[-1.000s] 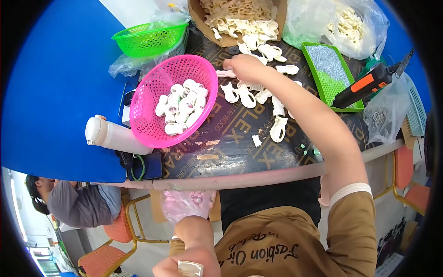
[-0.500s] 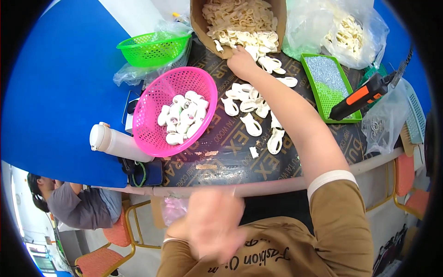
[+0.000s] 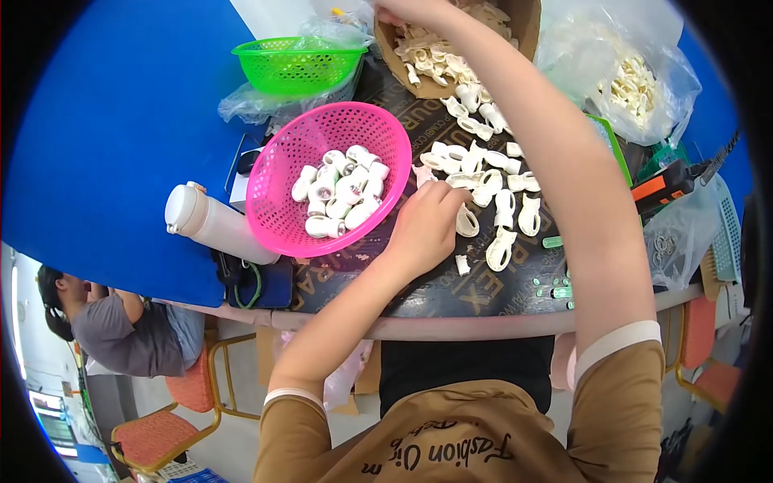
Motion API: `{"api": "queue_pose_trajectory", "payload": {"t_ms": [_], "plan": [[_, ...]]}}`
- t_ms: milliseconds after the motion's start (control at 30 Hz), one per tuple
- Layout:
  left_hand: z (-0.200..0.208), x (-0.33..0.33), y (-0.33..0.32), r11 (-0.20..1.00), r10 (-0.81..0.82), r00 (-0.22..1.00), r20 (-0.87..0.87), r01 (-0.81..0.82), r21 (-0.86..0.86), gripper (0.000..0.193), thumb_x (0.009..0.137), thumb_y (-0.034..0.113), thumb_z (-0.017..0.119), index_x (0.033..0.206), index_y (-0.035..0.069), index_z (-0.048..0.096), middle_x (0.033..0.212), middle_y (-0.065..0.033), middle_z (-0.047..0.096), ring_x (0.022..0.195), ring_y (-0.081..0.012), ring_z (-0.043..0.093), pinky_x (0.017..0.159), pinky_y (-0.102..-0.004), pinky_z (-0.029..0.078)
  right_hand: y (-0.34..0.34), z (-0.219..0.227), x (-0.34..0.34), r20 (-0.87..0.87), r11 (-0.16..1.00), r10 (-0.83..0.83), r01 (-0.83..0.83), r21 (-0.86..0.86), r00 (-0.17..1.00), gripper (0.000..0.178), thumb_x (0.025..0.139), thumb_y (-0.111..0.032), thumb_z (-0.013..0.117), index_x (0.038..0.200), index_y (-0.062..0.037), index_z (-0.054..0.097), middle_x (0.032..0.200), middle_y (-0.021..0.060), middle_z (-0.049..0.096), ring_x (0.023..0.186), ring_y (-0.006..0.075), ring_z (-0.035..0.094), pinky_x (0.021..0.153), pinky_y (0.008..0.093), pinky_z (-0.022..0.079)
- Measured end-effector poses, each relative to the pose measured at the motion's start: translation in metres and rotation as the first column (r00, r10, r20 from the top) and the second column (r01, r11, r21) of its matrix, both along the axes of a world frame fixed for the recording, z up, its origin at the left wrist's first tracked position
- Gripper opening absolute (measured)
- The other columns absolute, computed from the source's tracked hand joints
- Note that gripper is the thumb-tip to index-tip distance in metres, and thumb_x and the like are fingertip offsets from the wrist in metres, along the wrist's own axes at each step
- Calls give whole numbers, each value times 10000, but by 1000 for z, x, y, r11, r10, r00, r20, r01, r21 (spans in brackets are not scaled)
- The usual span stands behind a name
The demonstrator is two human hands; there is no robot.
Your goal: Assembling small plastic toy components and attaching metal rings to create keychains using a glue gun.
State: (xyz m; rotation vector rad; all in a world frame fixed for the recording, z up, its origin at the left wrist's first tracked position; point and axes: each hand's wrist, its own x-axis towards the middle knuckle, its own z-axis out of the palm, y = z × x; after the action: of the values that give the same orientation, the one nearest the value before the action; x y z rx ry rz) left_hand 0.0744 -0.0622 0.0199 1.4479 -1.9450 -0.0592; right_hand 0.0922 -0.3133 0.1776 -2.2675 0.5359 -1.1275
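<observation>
Left hand (image 3: 427, 225) by white pieces (image 3: 472, 158), right of the pink basket (image 3: 278, 157)
Right hand (image 3: 409, 10) beyond the basket — can't tell either grip.

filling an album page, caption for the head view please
Left hand at loose white parts beside a pink basket; right hand by a cardboard box.

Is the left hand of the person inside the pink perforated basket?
No, the left hand is outside the pink perforated basket, by the loose white hollow pieces.

Loose pieces (image 3: 505, 208) lie before the carton (image 3: 527, 24), right of the basket (image 3: 266, 193)
</observation>
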Motion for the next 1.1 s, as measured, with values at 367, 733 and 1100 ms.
{"api": "queue_pose_trajectory", "payload": {"t_ms": [367,733,1100], "plan": [[-11,-11,-20,973,194,978,82,-202,112,456,854,174,519,1280,42,420,1320,-274,350,1248,-467,279,1036,-504,232,14,-175,-131,-670,852,-522,364,-377,528,509,874,-475,456,1305,-207,428,1314,85,433,1255,326,335,937,551,333],[-21,3,-34,995,2,950,-313,31,99,335,864,115,488,1169,-23,482,1178,-220,507,1095,-359,491,934,-393,384,63,-151,-188,-166,958,-205,232,167,965,236,854,-112,508,1058,-36,600,981,138,639,921,251,605,809,314,462],[-26,1,-22,961,181,982,53,-188,202,526,856,373,525,1251,33,454,1284,-252,417,1184,-389,397,993,-430,320,136,-164,-251,-411,909,-410,331,-252,814,312,782,17,520,1092,-22,521,1087,153,532,1012,330,507,882,388,408]]}}
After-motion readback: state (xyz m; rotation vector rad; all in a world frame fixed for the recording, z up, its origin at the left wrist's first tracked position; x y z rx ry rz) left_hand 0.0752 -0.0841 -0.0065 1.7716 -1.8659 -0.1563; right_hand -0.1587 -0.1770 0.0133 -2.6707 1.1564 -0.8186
